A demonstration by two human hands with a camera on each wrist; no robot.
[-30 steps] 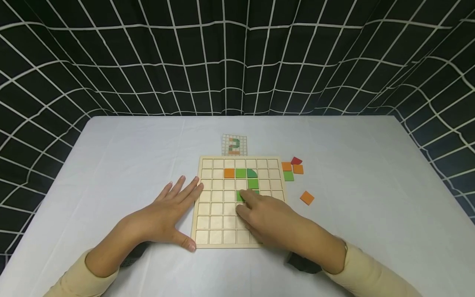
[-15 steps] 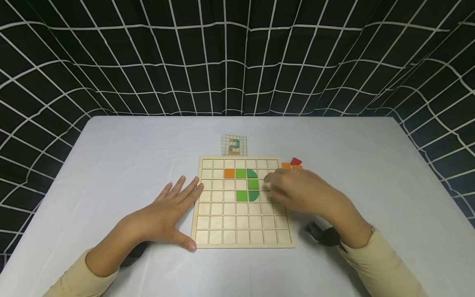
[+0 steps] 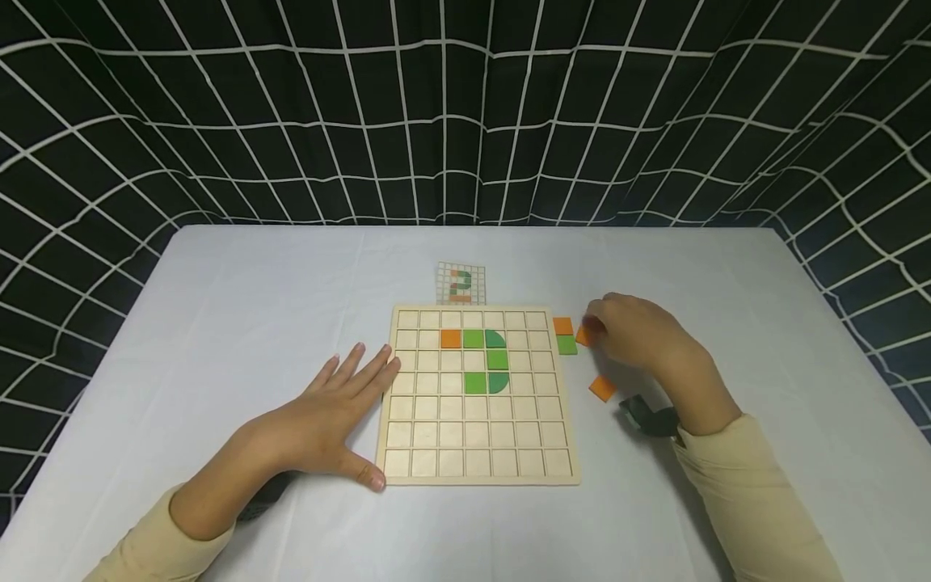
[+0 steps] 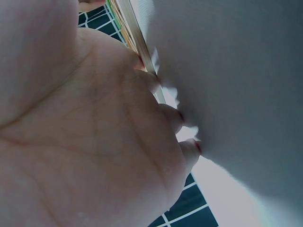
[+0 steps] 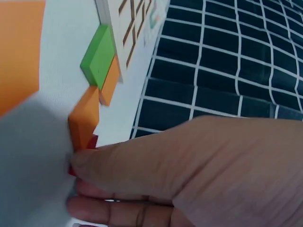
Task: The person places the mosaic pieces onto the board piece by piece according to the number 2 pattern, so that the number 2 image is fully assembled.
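Observation:
In the head view my left hand (image 3: 316, 424) lies with fingers spread along the left edge of the wooden grid board (image 3: 451, 436). Past the board's upper right corner, my right hand (image 3: 640, 331) pinches a red quarter-round tile (image 5: 93, 141), mostly hidden by thumb and fingers. An orange square tile (image 5: 85, 116) sits against the thumb tip in the right wrist view. On the board are an orange square (image 3: 451, 339), several green squares (image 3: 475, 383) and two dark green quarter-round tiles (image 3: 498, 382).
A small pattern card (image 3: 461, 283) lies behind the board. Beside its right edge are another orange tile (image 3: 563, 326) and a green tile (image 3: 567, 345), with a loose orange tile (image 3: 602, 388) nearer. A black gridded curtain (image 3: 465, 113) borders the white table (image 3: 291, 275).
My right hand has left the green tiles on the board and moved right and away from me to the loose tiles, onto the red one. My left hand has stayed put.

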